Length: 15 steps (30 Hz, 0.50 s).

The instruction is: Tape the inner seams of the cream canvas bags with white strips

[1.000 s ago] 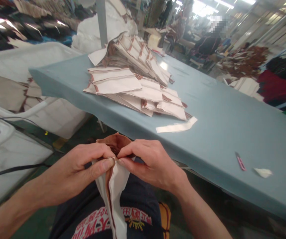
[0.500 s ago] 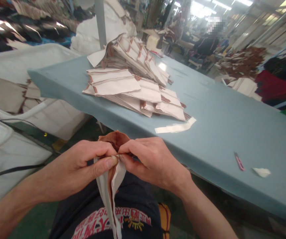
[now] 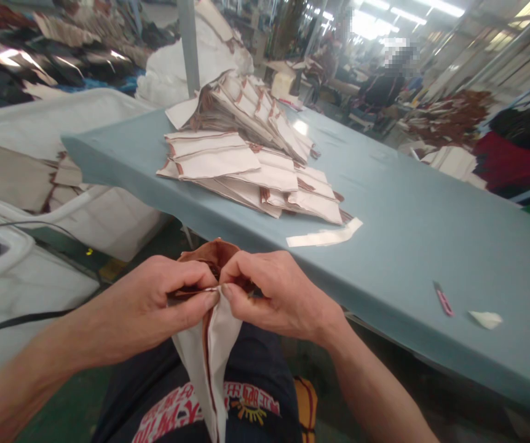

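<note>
The cream piece's point(image 3: 219, 344) brown-lined gap has narrowed since the earlier frame. Left hand point(image 3: 163, 301) and right hand point(image 3: 283, 295) pinch its top, apparently keeping edges together; it hangs above dark clothing point(image 3: 265, 347), beside the table point(image 3: 385, 246) bearing similar pieces point(image 3: 221, 159).

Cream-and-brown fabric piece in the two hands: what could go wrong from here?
The left hand and right hand pinch the cream-and-brown fabric piece near its upper edge, so the edges might slip out of line. Its hanging lower part could twist. The nearer pile of cream panels, loosely fanned, might slide if bumped.
</note>
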{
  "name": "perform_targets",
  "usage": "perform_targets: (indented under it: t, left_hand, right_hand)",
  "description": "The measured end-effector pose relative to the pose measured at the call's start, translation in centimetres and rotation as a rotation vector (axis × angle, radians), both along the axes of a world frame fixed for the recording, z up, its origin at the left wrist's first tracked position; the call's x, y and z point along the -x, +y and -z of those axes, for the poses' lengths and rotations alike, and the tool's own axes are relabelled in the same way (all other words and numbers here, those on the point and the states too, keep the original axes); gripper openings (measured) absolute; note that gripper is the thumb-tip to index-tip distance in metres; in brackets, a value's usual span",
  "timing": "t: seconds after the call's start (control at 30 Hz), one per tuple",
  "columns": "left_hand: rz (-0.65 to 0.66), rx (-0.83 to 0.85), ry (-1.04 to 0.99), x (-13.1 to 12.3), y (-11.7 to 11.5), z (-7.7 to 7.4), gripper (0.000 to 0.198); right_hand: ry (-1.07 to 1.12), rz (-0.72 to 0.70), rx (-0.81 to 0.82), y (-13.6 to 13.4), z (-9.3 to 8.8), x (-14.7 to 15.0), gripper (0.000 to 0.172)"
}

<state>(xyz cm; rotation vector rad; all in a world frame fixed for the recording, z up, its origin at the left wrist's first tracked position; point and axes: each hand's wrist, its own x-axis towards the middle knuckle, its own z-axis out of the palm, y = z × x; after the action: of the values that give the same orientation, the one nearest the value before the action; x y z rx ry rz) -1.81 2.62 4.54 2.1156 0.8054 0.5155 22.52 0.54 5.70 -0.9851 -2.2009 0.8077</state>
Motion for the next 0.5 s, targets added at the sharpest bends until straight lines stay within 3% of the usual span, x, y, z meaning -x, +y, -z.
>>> perform_targets:
  t: [0.27, 0.4, 0.5]
  left_hand:
    - [0.000, -0.022, 0.012, -0.8, 0.0, -0.2, 0.037]
    - [-0.106, 0.050, -0.026, -1.2, -0.5, 0.6, 0.036]
    - [-0.181, 0.011, -0.086, -1.3, -0.9, 0.6, 0.035]
  right_hand:
    - [0.002, 0.029, 0.131, 0.7, 0.8, -0.1, 0.007]
    - [0.054, 0.038, 0.193, 0.5, 1.3, 0.1, 0.008]
    - [0.127, 0.004, 0.230, 0.4, 1.4, 0.3, 0.013]
